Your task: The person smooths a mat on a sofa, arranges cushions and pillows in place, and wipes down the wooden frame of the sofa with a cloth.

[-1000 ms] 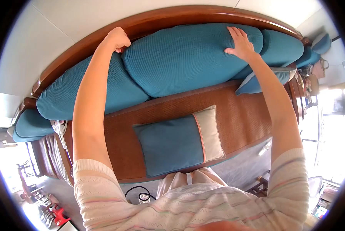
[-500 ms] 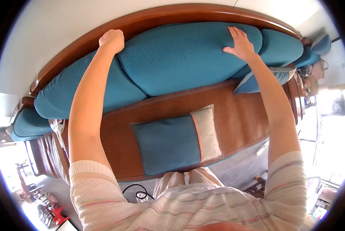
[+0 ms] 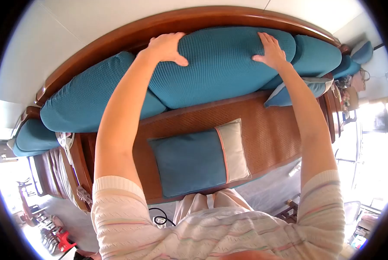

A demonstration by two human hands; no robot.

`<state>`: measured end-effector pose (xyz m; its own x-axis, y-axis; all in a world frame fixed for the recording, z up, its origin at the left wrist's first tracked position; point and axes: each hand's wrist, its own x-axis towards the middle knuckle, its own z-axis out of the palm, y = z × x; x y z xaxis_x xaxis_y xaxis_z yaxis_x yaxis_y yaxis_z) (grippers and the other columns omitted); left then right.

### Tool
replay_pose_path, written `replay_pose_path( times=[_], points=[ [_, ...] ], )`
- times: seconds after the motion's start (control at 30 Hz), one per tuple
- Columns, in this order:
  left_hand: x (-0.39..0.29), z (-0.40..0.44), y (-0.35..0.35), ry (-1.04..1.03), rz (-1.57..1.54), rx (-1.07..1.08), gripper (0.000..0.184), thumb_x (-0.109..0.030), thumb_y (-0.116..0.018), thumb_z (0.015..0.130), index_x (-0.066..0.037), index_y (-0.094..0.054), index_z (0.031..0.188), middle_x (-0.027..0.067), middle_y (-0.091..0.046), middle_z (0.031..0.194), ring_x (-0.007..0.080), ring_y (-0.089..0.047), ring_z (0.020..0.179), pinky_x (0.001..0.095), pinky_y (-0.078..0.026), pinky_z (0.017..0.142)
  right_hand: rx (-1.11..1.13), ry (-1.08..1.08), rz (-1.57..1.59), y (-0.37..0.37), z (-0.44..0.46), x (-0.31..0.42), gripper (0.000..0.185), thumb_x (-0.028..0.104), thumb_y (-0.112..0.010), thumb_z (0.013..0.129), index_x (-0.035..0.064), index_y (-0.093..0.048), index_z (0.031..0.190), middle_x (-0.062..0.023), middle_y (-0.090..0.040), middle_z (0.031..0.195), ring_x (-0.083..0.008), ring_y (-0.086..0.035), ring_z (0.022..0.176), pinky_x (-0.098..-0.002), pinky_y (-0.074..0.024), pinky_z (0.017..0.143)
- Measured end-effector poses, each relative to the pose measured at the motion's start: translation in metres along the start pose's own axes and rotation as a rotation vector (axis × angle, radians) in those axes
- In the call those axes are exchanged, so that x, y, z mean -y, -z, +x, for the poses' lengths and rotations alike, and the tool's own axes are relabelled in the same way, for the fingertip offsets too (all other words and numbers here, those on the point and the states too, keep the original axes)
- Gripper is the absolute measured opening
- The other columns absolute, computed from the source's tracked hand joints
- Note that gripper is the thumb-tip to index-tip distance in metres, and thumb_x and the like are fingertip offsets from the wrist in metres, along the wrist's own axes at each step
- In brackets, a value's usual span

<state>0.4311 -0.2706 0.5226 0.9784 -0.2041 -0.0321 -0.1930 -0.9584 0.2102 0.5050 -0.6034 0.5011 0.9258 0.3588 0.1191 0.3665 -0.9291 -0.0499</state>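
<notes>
My left hand (image 3: 165, 48) rests at the upper left corner of the middle teal back cushion (image 3: 211, 69), with its thumb stretched out over the front and its fingers along the top edge. At the same cushion's upper right, my right hand (image 3: 270, 52) lies on the ribbed cover, fingers and thumb spread. Both hands look open, pressing on the cover rather than wrapped round it. To the left leans another teal back cushion (image 3: 90, 95), and a further one (image 3: 317, 54) stands to the right.
A wooden sofa frame (image 3: 202, 16) curves behind the cushions. On the brown woven seat (image 3: 272, 130) lies a blue and beige pillow (image 3: 189, 162). Another pillow (image 3: 284, 94) leans at the right end. A black cable (image 3: 161, 212) lies on the floor near my legs.
My left hand has moved right from the gap between cushions onto the middle cushion's corner, and its closed fingers have opened. My right hand has stayed nearly in place.
</notes>
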Motion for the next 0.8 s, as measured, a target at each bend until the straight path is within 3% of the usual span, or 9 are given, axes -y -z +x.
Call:
replay_pose_path(
  times=[0.13,0.3,0.37,0.47,0.6,0.7,0.8],
  points=[
    [0.037,0.000,0.005,0.112,-0.091,0.214,0.091,-0.040,-0.077,0.051,-0.004,-0.040,0.126,0.0195,-0.048,0.120,0.0320,-0.045,0.113,0.0425,-0.036,0.094,-0.008,0.008,0.000,-0.006,0.006,-0.006,0.090,0.035,-0.075,0.060,0.0169,-0.026,0.133,-0.0030,-0.026,0.139,-0.0240,-0.024,0.128,-0.0543,-0.0354,0.093],
    [0.048,-0.024,0.020,0.092,-0.174,0.236,0.095,-0.031,-0.079,0.047,-0.001,-0.037,0.127,0.0218,-0.049,0.119,0.0336,-0.046,0.111,0.0374,-0.036,0.095,-0.016,0.010,-0.011,-0.009,0.010,-0.012,0.093,0.038,-0.076,0.058,0.0171,-0.026,0.134,-0.0029,-0.025,0.139,-0.0231,-0.023,0.128,-0.0535,-0.0351,0.093],
    [0.034,-0.039,0.024,0.106,-0.055,0.182,0.099,-0.026,-0.080,0.043,-0.007,-0.034,0.129,0.0176,-0.050,0.119,0.0313,-0.045,0.113,0.0467,-0.032,0.096,0.017,-0.026,-0.030,-0.001,0.009,-0.006,0.095,0.040,-0.076,0.057,0.0166,-0.025,0.134,-0.0027,-0.024,0.139,-0.0229,-0.023,0.128,-0.0532,-0.0351,0.093],
    [0.040,-0.033,0.021,0.155,0.034,0.196,0.100,-0.026,-0.080,0.043,-0.006,-0.033,0.129,0.0166,-0.050,0.119,0.0307,-0.044,0.113,0.0491,-0.030,0.096,0.037,-0.031,-0.053,0.002,0.006,-0.004,0.096,0.042,-0.075,0.057,0.0145,-0.026,0.134,-0.0055,-0.025,0.139,-0.0255,-0.023,0.128,-0.0507,-0.0339,0.095],
    [0.043,-0.026,0.019,0.228,0.074,0.193,0.091,-0.030,-0.080,0.047,-0.004,-0.039,0.124,0.0140,-0.051,0.117,0.0304,-0.046,0.111,0.0484,-0.032,0.094,0.025,-0.013,-0.047,-0.001,0.011,-0.006,0.097,0.046,-0.075,0.057,0.0139,-0.025,0.134,-0.0063,-0.025,0.139,-0.0264,-0.022,0.128,-0.0516,-0.0328,0.096],
    [0.036,-0.041,0.016,0.244,0.153,0.030,0.080,-0.034,-0.077,0.051,-0.005,-0.046,0.119,0.0129,-0.053,0.114,0.0292,-0.046,0.110,0.0446,-0.033,0.093,0.044,-0.050,-0.038,0.000,0.009,-0.004,0.096,0.045,-0.074,0.058,0.0133,-0.025,0.134,-0.0069,-0.025,0.139,-0.0264,-0.022,0.128,-0.0529,-0.0322,0.096],
    [0.034,-0.061,0.010,0.237,0.297,-0.076,0.076,-0.045,-0.070,0.062,-0.005,-0.043,0.122,0.0138,-0.052,0.115,0.0288,-0.044,0.112,0.0479,-0.030,0.093,-0.007,-0.038,-0.065,0.000,0.001,-0.001,0.090,0.042,-0.072,0.063,0.0123,-0.025,0.134,-0.0064,-0.024,0.139,-0.0258,-0.022,0.128,-0.0550,-0.0318,0.095]
  ],
)
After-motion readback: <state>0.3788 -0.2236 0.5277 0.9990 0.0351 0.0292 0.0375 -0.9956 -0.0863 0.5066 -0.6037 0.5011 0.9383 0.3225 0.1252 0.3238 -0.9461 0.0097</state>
